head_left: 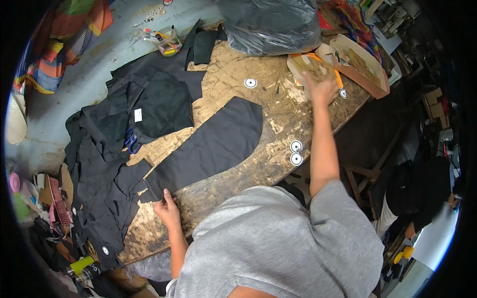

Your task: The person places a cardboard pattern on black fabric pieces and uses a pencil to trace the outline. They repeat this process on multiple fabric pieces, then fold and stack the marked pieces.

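A long cut piece of black fabric (211, 141) with one rounded end lies across the worn wooden table (226, 72). At its near left end my left hand (168, 212) grips the edge, thumb on top and the other fingers partly hidden. My right arm reaches to the far right, where my right hand (323, 90) rests with fingers spread on a stack of brown card templates (314, 67). Something orange shows beneath that stack. Beside it stands a long open cardboard box (381, 89) holding more brown templates.
Dark fabric (166, 107) lies heaped on the left, with blue-handled scissors (132, 141) on it. A cup of pens (169, 42) stands behind. A large black plastic bag (271, 25) sits at the far edge. Round white eye-like stickers (250, 83) dot the table.
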The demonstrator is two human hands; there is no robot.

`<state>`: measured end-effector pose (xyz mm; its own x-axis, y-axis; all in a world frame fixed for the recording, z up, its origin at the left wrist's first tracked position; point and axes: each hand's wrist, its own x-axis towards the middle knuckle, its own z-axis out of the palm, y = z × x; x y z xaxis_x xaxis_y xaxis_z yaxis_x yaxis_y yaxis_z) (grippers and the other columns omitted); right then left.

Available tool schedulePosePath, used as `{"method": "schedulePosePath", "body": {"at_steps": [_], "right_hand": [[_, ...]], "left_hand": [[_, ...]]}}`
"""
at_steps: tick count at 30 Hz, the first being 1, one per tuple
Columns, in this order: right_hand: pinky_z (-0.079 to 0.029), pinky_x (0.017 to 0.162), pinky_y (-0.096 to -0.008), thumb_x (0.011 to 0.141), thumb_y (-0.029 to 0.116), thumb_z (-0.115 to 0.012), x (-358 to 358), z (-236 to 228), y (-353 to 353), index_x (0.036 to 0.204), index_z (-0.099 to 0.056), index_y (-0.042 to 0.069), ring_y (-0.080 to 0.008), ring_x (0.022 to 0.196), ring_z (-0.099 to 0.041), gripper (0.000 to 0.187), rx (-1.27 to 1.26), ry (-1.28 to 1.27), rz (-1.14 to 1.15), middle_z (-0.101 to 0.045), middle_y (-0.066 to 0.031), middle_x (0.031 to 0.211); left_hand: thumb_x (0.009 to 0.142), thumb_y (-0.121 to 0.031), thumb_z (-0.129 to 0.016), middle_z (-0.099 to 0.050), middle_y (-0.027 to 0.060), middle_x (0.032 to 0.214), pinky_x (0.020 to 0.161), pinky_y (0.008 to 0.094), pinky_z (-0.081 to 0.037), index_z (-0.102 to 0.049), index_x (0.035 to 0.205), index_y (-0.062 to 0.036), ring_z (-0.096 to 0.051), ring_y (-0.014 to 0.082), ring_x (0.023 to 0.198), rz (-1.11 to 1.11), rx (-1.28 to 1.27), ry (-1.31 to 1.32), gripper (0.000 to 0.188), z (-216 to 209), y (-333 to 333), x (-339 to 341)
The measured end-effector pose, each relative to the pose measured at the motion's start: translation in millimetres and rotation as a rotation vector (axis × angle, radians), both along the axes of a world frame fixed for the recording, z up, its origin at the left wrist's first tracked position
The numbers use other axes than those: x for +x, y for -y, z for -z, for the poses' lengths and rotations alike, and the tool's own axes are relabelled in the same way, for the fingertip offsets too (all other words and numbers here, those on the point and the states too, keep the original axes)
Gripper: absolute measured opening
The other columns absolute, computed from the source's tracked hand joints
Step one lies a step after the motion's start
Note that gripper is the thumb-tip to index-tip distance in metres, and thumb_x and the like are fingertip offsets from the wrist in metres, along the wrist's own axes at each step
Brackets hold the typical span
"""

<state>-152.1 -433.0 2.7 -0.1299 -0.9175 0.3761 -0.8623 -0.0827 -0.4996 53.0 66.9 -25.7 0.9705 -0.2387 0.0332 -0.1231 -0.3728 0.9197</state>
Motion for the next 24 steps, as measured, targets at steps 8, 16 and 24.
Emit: {"method": "schedulePosePath", "body": {"at_steps": [8, 16, 24], "right_hand": [[-0.036, 0.101, -0.0475, 0.046, 0.062, -0.084, -14, -11, 51, 0.123, -0.056, 0.004, -0.0325, 0.126, -0.042, 0.1, 0.483, -0.122, -0.014, -0.039, -0.0206, 0.141], [-0.051, 0.066, -0.0368, 0.049, 0.04, -0.09, -25, 4, 84, 0.092, -0.067, -0.001, -0.0233, 0.076, -0.066, 0.065, 0.682, 0.155, -0.008, -0.069, -0.0106, 0.09], [-0.05, 0.062, -0.0352, 0.055, 0.013, -0.087, -30, 44, 113, 0.086, -0.068, -0.001, -0.0204, 0.066, -0.065, 0.039, 0.611, 0.458, -0.008, -0.069, -0.0106, 0.079]], "left_hand": [[0.088, -0.013, -0.064, -0.058, 0.0148, 0.084, 0.046, 0.0303, -0.039, -0.061, 0.077, 0.0124, -0.052, 0.016, 0.057, -0.003, 0.329, 0.338, 0.028, 12, -6, 3], [0.086, -0.009, -0.065, -0.062, 0.0154, 0.084, 0.048, 0.0272, -0.042, -0.065, 0.086, 0.0102, -0.055, 0.0186, 0.064, -0.065, 0.239, 0.261, 0.02, 13, -3, 2], [0.085, -0.009, -0.067, -0.062, 0.0146, 0.084, 0.05, 0.0274, -0.044, -0.066, 0.085, 0.0082, -0.056, 0.0185, 0.065, -0.043, 0.249, 0.334, 0.017, 6, -1, 0]]}}
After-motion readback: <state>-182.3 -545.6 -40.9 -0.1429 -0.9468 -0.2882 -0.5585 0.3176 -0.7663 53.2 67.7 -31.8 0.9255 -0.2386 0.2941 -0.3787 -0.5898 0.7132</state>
